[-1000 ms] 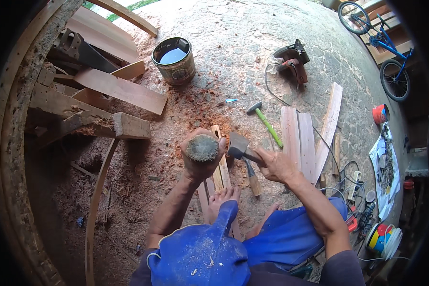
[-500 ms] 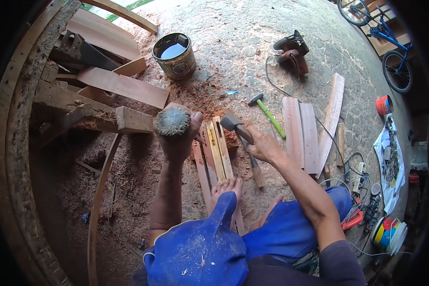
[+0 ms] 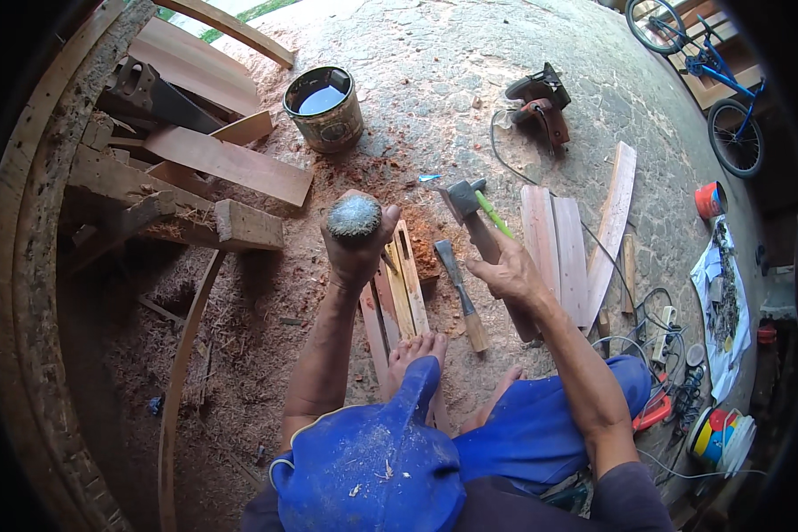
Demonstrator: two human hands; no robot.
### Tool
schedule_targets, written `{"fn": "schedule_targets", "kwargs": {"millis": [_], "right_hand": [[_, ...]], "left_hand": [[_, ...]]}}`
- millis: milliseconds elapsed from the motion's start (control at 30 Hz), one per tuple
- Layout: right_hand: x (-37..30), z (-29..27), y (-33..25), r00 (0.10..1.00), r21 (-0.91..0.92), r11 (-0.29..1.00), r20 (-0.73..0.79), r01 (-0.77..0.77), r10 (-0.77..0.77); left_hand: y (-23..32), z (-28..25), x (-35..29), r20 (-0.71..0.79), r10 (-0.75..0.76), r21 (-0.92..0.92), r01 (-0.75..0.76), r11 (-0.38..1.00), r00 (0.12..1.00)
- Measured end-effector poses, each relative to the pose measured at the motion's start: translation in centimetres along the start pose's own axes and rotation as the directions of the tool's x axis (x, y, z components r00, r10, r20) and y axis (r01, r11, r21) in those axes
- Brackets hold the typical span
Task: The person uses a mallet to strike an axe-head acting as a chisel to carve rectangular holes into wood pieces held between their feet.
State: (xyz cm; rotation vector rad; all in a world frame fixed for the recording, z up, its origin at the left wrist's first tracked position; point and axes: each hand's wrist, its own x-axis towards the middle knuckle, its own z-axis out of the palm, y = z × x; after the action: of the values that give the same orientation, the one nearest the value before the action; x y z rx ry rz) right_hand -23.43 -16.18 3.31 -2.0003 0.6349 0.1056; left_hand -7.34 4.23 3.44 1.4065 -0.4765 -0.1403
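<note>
My left hand [image 3: 361, 259] is wrapped round a chisel [image 3: 355, 216], its worn, frayed handle end pointing up. The chisel stands over narrow wooden strips [image 3: 404, 293] with slots cut in them; where its edge meets the wood is mostly hidden. My bare foot [image 3: 417, 350] presses on the strips. To the right, my right hand [image 3: 512, 273] grips a hammer [image 3: 461, 200] by its wooden handle, the dark head raised and apart from the chisel. Another wide chisel [image 3: 461, 297] with a wooden handle lies on the ground between my hands.
A green-handled hammer [image 3: 496, 215] lies partly behind the raised one. Beyond are a bucket [image 3: 328, 120] of dark liquid and a corded power saw [image 3: 541, 111]. Boards [image 3: 572, 257] and tangled cables [image 3: 669, 337] lie right; a timber frame [image 3: 142, 199] and handsaw [image 3: 164, 97] stand left.
My left hand and chisel have shifted right and slightly up. My right hand has moved right with the hammer, whose head now rises in front of the green-handled one.
</note>
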Motion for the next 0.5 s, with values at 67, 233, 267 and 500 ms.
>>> {"fn": "schedule_targets", "kwargs": {"millis": [67,233,267,500], "right_hand": [[0.0,0.0,-0.1,1.0,0.049,0.999,0.021,0.003,-0.004],[-0.4,-0.3,-1.1,0.997,0.205,0.978,0.063,0.027,-0.041],[-0.6,-0.4,-1.5,0.998,0.222,0.974,0.049,0.035,-0.047],[-3.8,-1.4,-7.6,0.986,0.494,0.863,0.059,0.107,-0.157]], "left_hand": [[0.4,-0.1,0.0,-0.005,-0.008,0.002,0.008,1.0,1.0],[0.5,0.3,0.2,0.034,0.006,0.132,-0.01,0.991,0.999],[-0.6,0.7,0.4,0.06,0.072,0.195,-0.083,0.977,0.996],[-0.9,3.3,1.6,-0.041,0.092,0.092,-0.088,0.992,0.995]]}}
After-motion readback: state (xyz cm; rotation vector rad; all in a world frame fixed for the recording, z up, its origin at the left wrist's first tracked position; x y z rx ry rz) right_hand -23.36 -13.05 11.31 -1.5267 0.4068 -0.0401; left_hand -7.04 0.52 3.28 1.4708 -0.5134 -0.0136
